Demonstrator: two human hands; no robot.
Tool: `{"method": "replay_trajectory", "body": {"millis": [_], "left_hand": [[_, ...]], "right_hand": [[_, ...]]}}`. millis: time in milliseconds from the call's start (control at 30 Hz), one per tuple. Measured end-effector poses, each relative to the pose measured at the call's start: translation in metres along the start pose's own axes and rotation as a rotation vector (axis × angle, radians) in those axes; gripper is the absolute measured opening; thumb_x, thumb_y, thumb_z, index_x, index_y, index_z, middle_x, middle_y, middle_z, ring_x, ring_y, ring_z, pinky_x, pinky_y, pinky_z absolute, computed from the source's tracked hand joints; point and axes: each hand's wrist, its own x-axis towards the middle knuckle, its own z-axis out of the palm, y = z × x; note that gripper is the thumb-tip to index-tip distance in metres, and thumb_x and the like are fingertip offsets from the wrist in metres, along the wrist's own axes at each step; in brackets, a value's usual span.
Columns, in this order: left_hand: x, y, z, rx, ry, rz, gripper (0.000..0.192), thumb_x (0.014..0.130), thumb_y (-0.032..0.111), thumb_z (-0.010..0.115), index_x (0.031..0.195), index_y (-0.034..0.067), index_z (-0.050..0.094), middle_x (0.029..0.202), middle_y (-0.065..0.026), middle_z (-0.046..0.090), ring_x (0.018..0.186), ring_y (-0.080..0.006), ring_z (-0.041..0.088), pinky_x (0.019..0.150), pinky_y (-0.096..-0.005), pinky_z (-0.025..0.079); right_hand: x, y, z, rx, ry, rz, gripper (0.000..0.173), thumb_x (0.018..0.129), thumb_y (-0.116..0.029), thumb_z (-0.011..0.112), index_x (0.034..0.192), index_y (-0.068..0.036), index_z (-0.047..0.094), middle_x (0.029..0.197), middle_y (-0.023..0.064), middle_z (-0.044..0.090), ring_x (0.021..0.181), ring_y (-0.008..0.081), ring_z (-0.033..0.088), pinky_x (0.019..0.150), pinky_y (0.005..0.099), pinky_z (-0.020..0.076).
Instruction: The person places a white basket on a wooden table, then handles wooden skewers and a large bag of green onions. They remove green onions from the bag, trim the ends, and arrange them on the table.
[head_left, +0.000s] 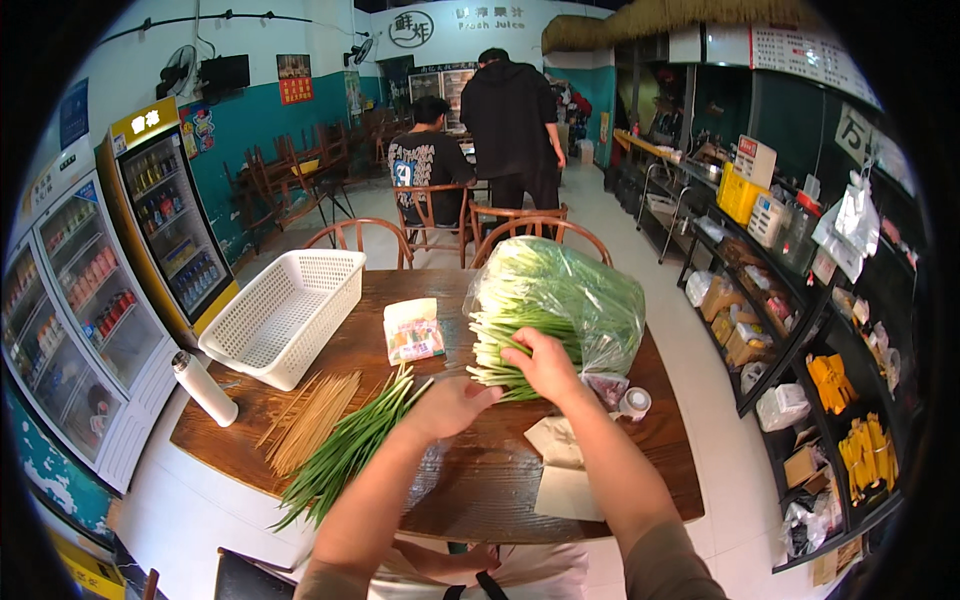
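A large clear plastic bag (600, 289) full of garlic chives (499, 337) lies at the table's back right, its pale stem ends facing left. My right hand (546, 364) is at the stem ends, thumb and fingers curled near a few stalks; whether it grips any is unclear. Just left and nearer, my left hand (454, 407) has its fingertips close to the lower stems, its grip partly hidden. A loose bunch of green chives (345, 446) lies left of my left forearm, beside a spread of thin wooden skewers (319, 420).
A white perforated plastic basket (281, 315) stands back left, near a white bottle (205, 390). A printed packet (414, 330) lies mid-table. Brown paper (570, 469) and a small white container (635, 403) are at right. Wooden chairs (544, 221) and two people (510, 127) are beyond the table.
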Motion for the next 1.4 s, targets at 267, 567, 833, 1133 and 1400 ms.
{"method": "replay_trajectory", "body": {"millis": [267, 567, 833, 1133, 1400], "left_hand": [[0.03, 0.047, 0.071, -1.401, 0.432, 0.42, 0.026, 0.107, 0.01, 0.067, 0.13, -0.001, 0.072, 0.124, -0.0082, 0.074, 0.112, -0.0124, 0.066, 0.1, -0.0285, 0.052], [0.002, 0.097, 0.058, -1.324, 0.264, 0.339, 0.052, 0.114, 0.039, 0.055, 0.147, -0.001, 0.05, 0.136, -0.0114, 0.062, 0.125, -0.0173, 0.059, 0.108, -0.0318, 0.047], [-0.049, 0.09, 0.012, -0.698, 0.07, 0.324, 0.045, 0.115, 0.044, 0.05, 0.106, 0.004, 0.068, 0.074, 0.0034, 0.057, 0.063, -0.0054, 0.049, 0.056, -0.0242, 0.039], [-0.075, 0.063, 0.021, -0.519, -0.127, 0.289, 0.038, 0.113, 0.036, 0.058, 0.115, 0.003, 0.077, 0.07, 0.0048, 0.054, 0.063, -0.0044, 0.045, 0.058, -0.0238, 0.037], [-0.091, 0.057, 0.028, -0.491, -0.166, 0.253, 0.036, 0.112, 0.036, 0.06, 0.115, 0.007, 0.08, 0.064, 0.0069, 0.05, 0.06, -0.0044, 0.044, 0.057, -0.0258, 0.038]], "right_hand": [[-0.02, -0.069, -0.016, 0.319, -0.027, 0.115, 0.022, 0.101, -0.006, 0.064, 0.12, 0.0, 0.055, 0.11, 0.0124, 0.067, 0.102, 0.0198, 0.063, 0.093, 0.0355, 0.0513], [-0.028, -0.107, 0.0, 0.743, 0.331, 0.119, 0.023, 0.106, -0.007, 0.051, 0.125, 0.001, 0.061, 0.119, 0.0121, 0.061, 0.116, 0.0222, 0.055, 0.103, 0.0344, 0.0431], [-0.04, -0.112, -0.046, 0.776, 0.005, 0.219, 0.028, 0.096, -0.004, 0.066, 0.124, 0.0, 0.065, 0.114, 0.0085, 0.066, 0.104, 0.0221, 0.064, 0.091, 0.0391, 0.0538], [-0.08, -0.093, -0.055, 1.11, -0.22, 0.238, 0.02, 0.1, -0.014, 0.074, 0.116, -0.004, 0.068, 0.1, 0.0001, 0.07, 0.085, 0.0072, 0.06, 0.077, 0.0242, 0.0487], [-0.081, -0.102, -0.082, 0.872, 0.034, 0.333, 0.026, 0.1, -0.015, 0.077, 0.121, -0.002, 0.071, 0.105, 0.0033, 0.07, 0.082, 0.007, 0.059, 0.071, 0.0228, 0.0468]]}}
